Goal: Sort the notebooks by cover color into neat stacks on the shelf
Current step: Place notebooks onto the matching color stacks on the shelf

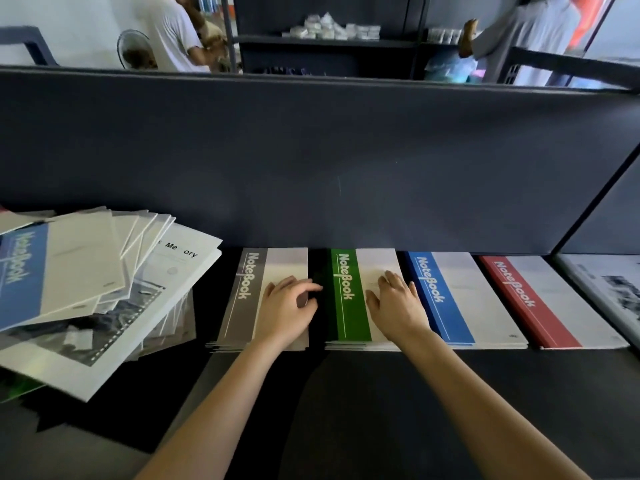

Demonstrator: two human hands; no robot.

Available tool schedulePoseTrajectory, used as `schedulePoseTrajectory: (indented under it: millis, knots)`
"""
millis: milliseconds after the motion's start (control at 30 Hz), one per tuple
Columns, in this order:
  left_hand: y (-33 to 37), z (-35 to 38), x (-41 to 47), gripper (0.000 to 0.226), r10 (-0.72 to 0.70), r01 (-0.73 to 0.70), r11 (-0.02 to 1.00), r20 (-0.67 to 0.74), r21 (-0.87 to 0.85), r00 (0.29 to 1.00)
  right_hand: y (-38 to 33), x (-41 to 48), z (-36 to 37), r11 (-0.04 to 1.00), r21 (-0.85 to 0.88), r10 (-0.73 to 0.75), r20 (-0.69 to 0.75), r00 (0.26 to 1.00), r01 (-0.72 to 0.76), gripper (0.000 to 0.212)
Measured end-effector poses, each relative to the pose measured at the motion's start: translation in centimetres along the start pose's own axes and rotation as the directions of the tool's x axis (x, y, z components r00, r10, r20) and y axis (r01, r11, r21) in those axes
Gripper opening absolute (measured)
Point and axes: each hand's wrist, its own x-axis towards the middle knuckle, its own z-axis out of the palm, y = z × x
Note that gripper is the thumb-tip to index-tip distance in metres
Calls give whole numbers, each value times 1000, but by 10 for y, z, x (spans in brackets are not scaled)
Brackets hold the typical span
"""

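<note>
The left forearm point(228, 403) and right forearm point(471, 403) are bare and reach forward, angling slightly toward each other. The left hand point(289, 306) lies palm down, its fingers point(308, 289) loosely bent toward the right. The right hand point(398, 304) lies flat, palm down, fingers straight and close together.

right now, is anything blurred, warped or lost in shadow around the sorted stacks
Head view: grey-banded notebook stack and green-banded notebook stack read sharp; the gap between them is black shadow; the loose white notebook pile blurs at the left edge; the dark back panel shows a slightly bent, tilted top edge.
</note>
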Motion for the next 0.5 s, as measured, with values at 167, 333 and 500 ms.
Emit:
schedulePoseTrajectory:
  millis: [167,333,500]
  knots:
    - [8,-23,-2,29,-39,72,960,123,-271,992,-11,-6,-10,998,-22,-56,-40,998,55,56]
    - [15,-42,-22,30,-35,40,960,23,-276,999,-33,-17,-17,972,81,-214,-61,975,219,52]
    - [11,-50,-58,35,-94,65,933,-66,-354,993,-50,-25,-10,933,169,-310,-71,948,318,48]
